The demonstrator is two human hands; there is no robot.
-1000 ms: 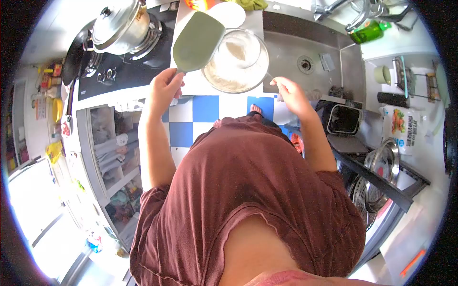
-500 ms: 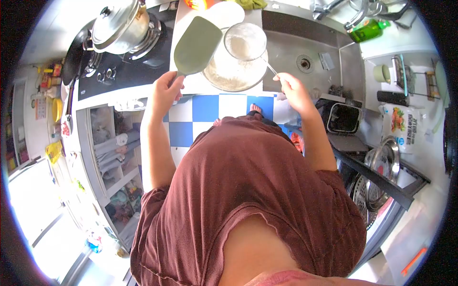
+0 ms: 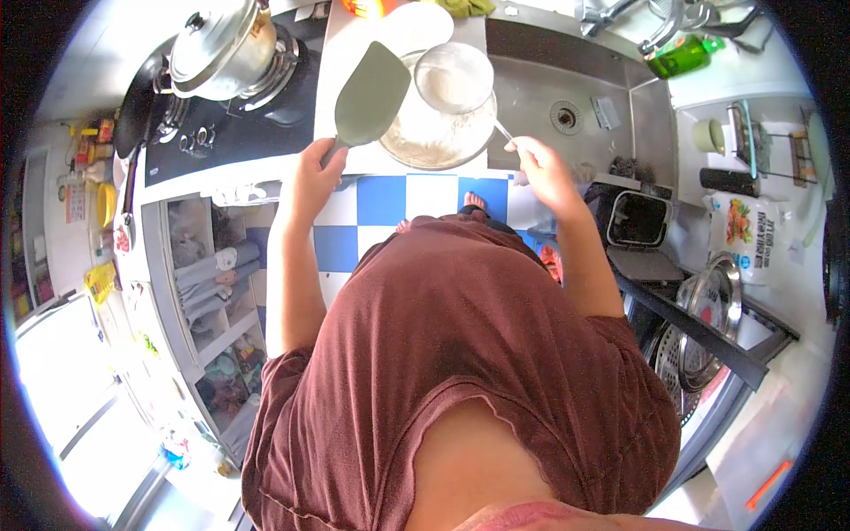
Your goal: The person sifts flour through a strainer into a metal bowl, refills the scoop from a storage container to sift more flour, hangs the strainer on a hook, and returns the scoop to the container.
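Observation:
My left hand [image 3: 317, 181] is closed around the handle of a wide olive-green spatula [image 3: 372, 96], whose blade points away from me beside the bowl's left rim. The fingers of my right hand [image 3: 542, 170] pinch the thin handle of a round fine-mesh sieve [image 3: 453, 78]. A little pale powder lies in the sieve, which is held over the far right part of a metal bowl [image 3: 436, 166]. White powder like flour [image 3: 429, 133] covers the inside of that bowl. The sieve hides part of the bowl.
Left of the bowl is a black gas stove [image 3: 239, 133] with a lidded steel pot [image 3: 221, 53]. On the right is a steel sink [image 3: 531, 88]; a green bottle [image 3: 682, 57] lies beyond it. A white round item [image 3: 421, 26] sits behind the bowl.
The spatula's blade has turned to look narrower and come slightly nearer to me, with my left hand shifting a little. The sieve and my right hand stay almost in place.

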